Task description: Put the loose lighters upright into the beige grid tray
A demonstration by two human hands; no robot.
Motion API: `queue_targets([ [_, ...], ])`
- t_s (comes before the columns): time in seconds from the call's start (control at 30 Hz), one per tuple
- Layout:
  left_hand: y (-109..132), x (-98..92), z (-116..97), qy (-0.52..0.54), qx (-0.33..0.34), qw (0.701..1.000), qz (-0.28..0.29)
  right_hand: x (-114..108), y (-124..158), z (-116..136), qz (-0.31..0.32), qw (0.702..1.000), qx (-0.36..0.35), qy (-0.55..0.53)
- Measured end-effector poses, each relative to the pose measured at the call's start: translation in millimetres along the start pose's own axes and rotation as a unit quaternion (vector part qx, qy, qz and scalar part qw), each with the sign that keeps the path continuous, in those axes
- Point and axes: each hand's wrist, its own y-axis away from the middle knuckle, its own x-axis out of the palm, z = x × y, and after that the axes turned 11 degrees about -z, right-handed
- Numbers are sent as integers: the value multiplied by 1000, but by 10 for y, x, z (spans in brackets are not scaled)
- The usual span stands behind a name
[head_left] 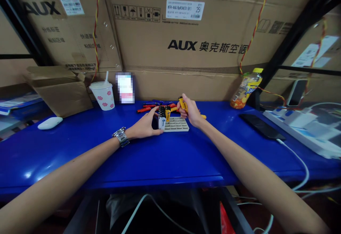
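A white grid tray (178, 124) lies on the blue table (170, 152). Several batteries (163, 115) stand upright in its left end. My left hand (146, 125), with a metal watch on the wrist, is curled against the tray's left end and touches the standing batteries. My right hand (189, 112) is closed on a yellow battery (181, 103), held tilted just above the tray's far right side. More loose batteries (153, 107), red, blue and yellow, lie on the table behind the tray.
A paper cup with a straw (103, 94) and an open cardboard box (60, 88) stand at the back left, a white mouse (50, 123) nearer. A drink bottle (246, 89), a black phone (261, 126) with cable and white cartons (301, 127) are on the right. Big AUX cartons (186, 35) wall the back.
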Motion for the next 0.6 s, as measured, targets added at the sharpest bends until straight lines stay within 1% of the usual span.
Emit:
queue_targets([
  [0.07, -5, 6, 11, -6, 8, 1000, 0, 28, 19, 43, -51, 997, 56, -5],
  [0.13, -7, 14, 27, -14, 7, 1000, -1, 54, 38, 88, -97, 990, 97, -12],
  [0.23, -9, 28, 53, -26, 3, 1000, -7, 94, 66, 139, -136, 981, 137, -24],
  [0.3, -10, 33, 64, -27, 9, 1000, -10, 116, 80, 158, -148, 978, 143, -21],
  [0.4, -10, 32, 63, -25, 14, 1000, -6, 137, 91, 169, -141, 981, 132, -7],
  [0.47, -11, 29, 54, -28, 7, 1000, -3, 147, 97, 175, -137, 982, 131, 2],
  [0.6, -13, 29, 38, -38, -13, 999, -1, 169, 116, 192, -158, 979, 129, 10],
])
